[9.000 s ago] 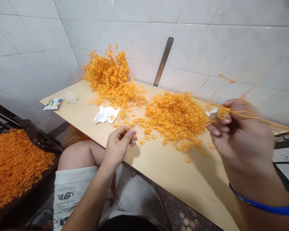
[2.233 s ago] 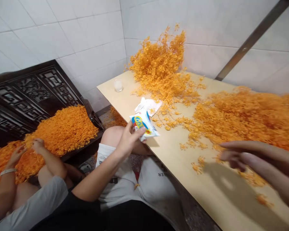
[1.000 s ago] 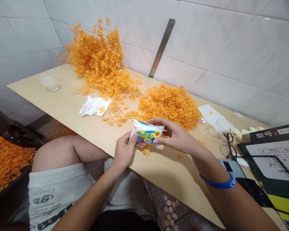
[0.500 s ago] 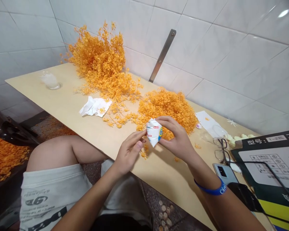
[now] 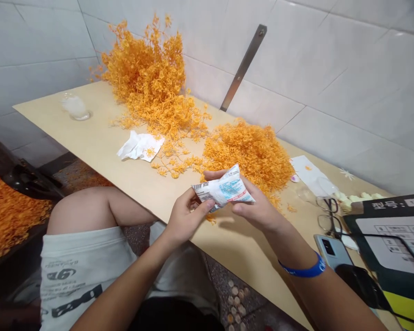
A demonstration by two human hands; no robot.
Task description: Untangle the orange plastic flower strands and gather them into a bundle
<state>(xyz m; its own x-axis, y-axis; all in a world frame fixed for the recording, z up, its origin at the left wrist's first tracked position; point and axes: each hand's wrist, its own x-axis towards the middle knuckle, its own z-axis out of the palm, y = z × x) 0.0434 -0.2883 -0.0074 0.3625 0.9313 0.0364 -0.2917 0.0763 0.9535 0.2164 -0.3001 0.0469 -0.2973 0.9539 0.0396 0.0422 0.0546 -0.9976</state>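
A small white pillow-shaped packet point(image 5: 224, 189) with blue and red print and a barcode is held tilted above the table. My left hand point(image 5: 189, 214) grips its left end, thumb pressed on the front. My right hand point(image 5: 258, 204), with a blue wristband point(image 5: 305, 269) on its wrist, cradles the right end; its fingers pass behind the packet, partly hidden. Just beyond the hands lies a mound of orange artificial sprigs point(image 5: 244, 151). To the left is a crumpled white tissue point(image 5: 140, 145) with an orange piece on it.
A taller orange heap point(image 5: 145, 69) stands against the tiled wall. A clear cup point(image 5: 75, 106) is at the far left of the table point(image 5: 100, 151). On the right are glasses point(image 5: 327, 214), a phone point(image 5: 331, 248) and a printed box point(image 5: 396, 225). More orange pieces point(image 5: 17, 211) fill a dark container.
The packet has turned from end-on to lengthwise, showing its printed side and barcode. My left hand has closed on its left end. The view has shifted slightly.
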